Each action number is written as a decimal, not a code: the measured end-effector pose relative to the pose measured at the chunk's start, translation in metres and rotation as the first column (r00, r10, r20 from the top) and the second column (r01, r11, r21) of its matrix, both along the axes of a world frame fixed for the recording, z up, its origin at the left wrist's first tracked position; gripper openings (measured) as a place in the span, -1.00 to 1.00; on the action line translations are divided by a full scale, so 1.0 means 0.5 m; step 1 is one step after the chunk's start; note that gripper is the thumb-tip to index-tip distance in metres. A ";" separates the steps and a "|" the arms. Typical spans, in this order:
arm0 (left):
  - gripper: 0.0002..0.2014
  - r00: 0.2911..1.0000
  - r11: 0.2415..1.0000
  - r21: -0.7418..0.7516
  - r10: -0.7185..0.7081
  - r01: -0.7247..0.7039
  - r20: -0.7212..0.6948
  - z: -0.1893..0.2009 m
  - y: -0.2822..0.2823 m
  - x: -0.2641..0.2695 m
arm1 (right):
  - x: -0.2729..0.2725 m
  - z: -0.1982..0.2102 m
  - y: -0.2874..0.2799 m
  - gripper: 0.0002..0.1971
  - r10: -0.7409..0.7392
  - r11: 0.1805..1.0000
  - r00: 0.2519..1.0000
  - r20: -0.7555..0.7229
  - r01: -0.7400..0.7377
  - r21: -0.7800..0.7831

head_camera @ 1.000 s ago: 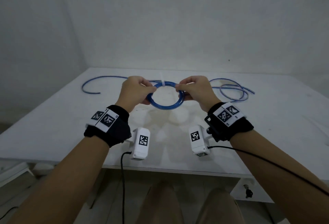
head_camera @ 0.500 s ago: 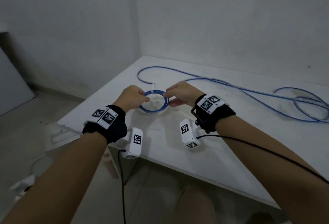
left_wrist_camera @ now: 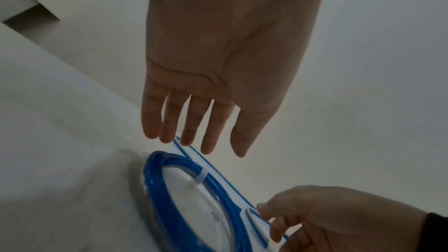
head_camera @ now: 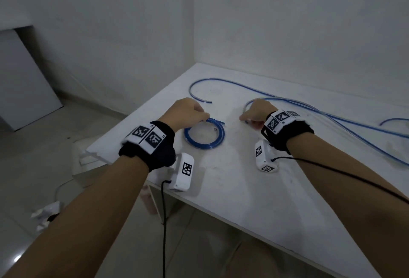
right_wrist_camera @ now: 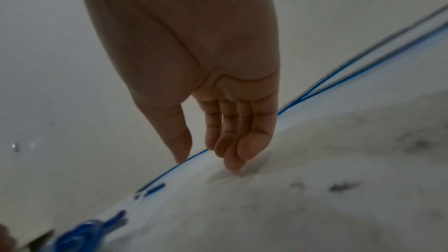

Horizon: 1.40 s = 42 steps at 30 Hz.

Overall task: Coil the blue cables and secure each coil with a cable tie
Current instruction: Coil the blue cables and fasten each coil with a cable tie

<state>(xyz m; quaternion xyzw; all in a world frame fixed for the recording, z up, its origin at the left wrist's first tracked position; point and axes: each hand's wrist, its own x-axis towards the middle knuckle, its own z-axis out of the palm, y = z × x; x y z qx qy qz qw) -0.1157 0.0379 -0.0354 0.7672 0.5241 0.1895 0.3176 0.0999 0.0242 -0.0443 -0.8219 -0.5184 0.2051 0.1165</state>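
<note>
Coil on table betw. hands, loose cables behind/right.

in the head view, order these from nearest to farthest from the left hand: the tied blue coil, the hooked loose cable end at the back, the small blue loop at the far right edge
1. The tied round blue cable coil, lying on the white table right beside the left hand.
2. The hooked end of the loose blue cable, behind the hand toward the table's far corner.
3. The small blue cable loop, at the picture's right edge.
</note>
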 end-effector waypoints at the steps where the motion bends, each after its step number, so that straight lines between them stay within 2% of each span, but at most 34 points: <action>1: -0.74 1.000 1.000 0.006 -0.008 0.008 0.006 0.006 0.000 0.006 | 0.003 -0.002 0.000 -0.70 0.008 1.000 0.999 0.036 -0.007 -0.019; 4: -0.76 0.999 0.999 0.004 -0.039 0.038 0.031 0.020 -0.003 0.025 | 0.007 0.002 -0.001 -0.70 0.055 0.996 0.994 0.098 -0.048 -0.068; 7: -0.80 0.996 0.997 0.011 -0.073 0.073 0.046 0.028 -0.007 0.049 | 0.017 0.019 -0.015 -0.90 0.115 0.992 0.993 0.026 -0.113 -0.052; 10: -0.70 0.992 0.995 -0.035 -0.087 0.091 0.086 0.033 -0.017 0.087 | 0.035 0.045 -0.053 -0.86 0.159 0.987 0.983 -0.096 -0.156 0.033; 14: -0.56 0.989 0.987 -0.146 -0.043 0.064 0.142 0.038 -0.040 0.154 | 0.050 0.084 -0.141 -0.90 0.280 0.945 0.951 -0.129 -0.250 0.209; 17: -0.58 0.978 0.978 -0.203 -0.012 0.055 0.206 0.039 -0.066 0.200 | 0.078 0.096 -0.212 -0.90 0.318 0.920 0.931 -0.180 -0.257 0.297; 20: -0.74 0.958 0.970 -0.214 -0.049 0.114 0.284 0.040 -0.102 0.238 | 0.121 0.104 -0.276 -0.92 0.291 0.903 0.926 -0.240 -0.182 0.390; 23: -0.74 0.930 0.944 -0.276 -0.071 0.179 0.360 0.047 -0.143 0.280 | 0.167 0.103 -0.334 -0.93 0.238 0.871 0.906 -0.350 -0.040 0.490; 25: -0.74 0.917 0.928 -0.294 -0.103 0.228 0.386 0.052 -0.172 0.308 | 0.194 0.099 -0.368 -0.94 0.196 0.834 0.866 -0.460 0.100 0.543; 28: -0.80 0.884 0.908 -0.212 -0.261 0.361 0.389 0.050 -0.213 0.344 | 0.232 0.101 -0.413 -0.94 0.144 0.749 0.783 -0.606 0.314 0.584; 30: -0.90 0.863 0.906 -0.097 -0.353 0.412 0.362 0.044 -0.237 0.367 | 0.254 0.107 -0.438 -0.94 0.108 0.704 0.760 -0.640 0.396 0.589; 31: -0.96 0.852 0.904 -0.031 -0.390 0.426 0.350 0.042 -0.249 0.377 | 0.263 0.110 -0.449 -0.95 0.094 0.694 0.762 -0.641 0.411 0.591; 33: -0.93 0.833 0.891 0.060 -0.442 0.449 0.333 0.041 -0.268 0.398 | 0.279 0.113 -0.467 -0.94 0.063 0.682 0.775 -0.629 0.427 0.594; 35: -0.90 0.817 0.887 0.071 -0.450 0.457 0.362 0.044 -0.284 0.415 | 0.294 0.117 -0.481 -0.86 0.011 0.670 0.795 -0.607 0.445 0.595; 39: -0.86 0.769 0.905 0.081 -0.400 0.419 0.499 0.057 -0.302 0.436 | 0.310 0.123 -0.500 -0.70 -0.072 0.672 0.836 -0.544 0.443 0.593; 42: -0.86 0.726 0.939 0.056 -0.300 0.341 0.619 0.074 -0.311 0.451 | 0.298 0.124 -0.514 -0.78 -0.109 0.667 0.839 -0.532 0.459 0.586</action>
